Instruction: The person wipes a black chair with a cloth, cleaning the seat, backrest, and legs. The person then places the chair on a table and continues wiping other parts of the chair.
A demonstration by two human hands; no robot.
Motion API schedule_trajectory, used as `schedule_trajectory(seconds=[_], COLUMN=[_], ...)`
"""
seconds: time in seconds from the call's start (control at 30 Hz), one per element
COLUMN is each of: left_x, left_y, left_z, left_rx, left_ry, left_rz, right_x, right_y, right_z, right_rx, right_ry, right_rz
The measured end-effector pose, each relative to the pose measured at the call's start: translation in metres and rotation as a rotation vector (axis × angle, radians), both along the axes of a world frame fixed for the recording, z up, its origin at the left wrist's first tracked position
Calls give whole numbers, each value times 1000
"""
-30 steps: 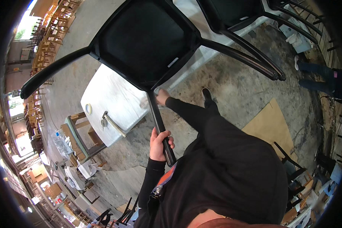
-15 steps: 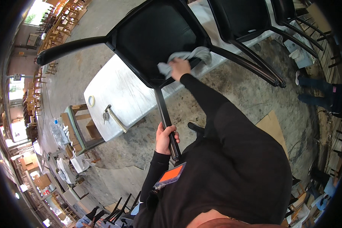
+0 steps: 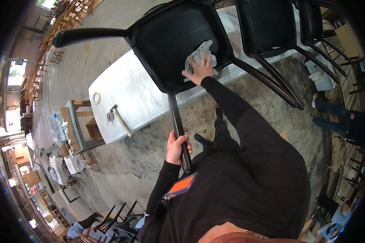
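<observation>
A black chair lies upside down on the sheet-covered table, its underside facing me and its legs sticking out. My left hand is wrapped round the near chair leg, close to its end. On the black underside of the seat lies a crumpled grey cloth. My right hand rests flat over the lower part of this cloth with the fingers spread, near the frame edge facing me.
Two more black chairs stand upturned along the table to the right. A hammer and a roll of tape lie on the table's left end. A wooden frame stands beside it. A person's legs show at right.
My right hand has shifted slightly right on the chair, and its fingers have spread from a bunched grip. The cloth is now gathered under it. My left hand keeps its hold on the leg.
</observation>
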State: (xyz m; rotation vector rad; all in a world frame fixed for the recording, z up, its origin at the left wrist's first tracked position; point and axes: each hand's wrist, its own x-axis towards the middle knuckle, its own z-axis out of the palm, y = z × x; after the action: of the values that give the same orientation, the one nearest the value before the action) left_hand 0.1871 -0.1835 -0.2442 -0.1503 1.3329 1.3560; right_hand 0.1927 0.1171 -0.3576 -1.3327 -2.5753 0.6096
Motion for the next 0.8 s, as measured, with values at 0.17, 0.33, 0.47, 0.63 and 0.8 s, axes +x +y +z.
schedule_trajectory(seconds=[0.17,0.33,0.47,0.63,0.8], left_x=[2,0,1,3,4], left_y=[1,0,-2,-1,2], left_z=[2,-1,-4,1,9], left_rx=[-7,14,27,30,25], left_ry=[22,35,-1,-11,-31], left_rz=[14,2,38,55,85], right_x=[-2,1,-30,-119,-111], right_y=[-12,15,53,113,50], right_z=[-23,-1,59,90,21], right_rx=[304,-45,233,460,593], right_ry=[63,150,586,577,283], right_rz=[-9,586,274,-247,905])
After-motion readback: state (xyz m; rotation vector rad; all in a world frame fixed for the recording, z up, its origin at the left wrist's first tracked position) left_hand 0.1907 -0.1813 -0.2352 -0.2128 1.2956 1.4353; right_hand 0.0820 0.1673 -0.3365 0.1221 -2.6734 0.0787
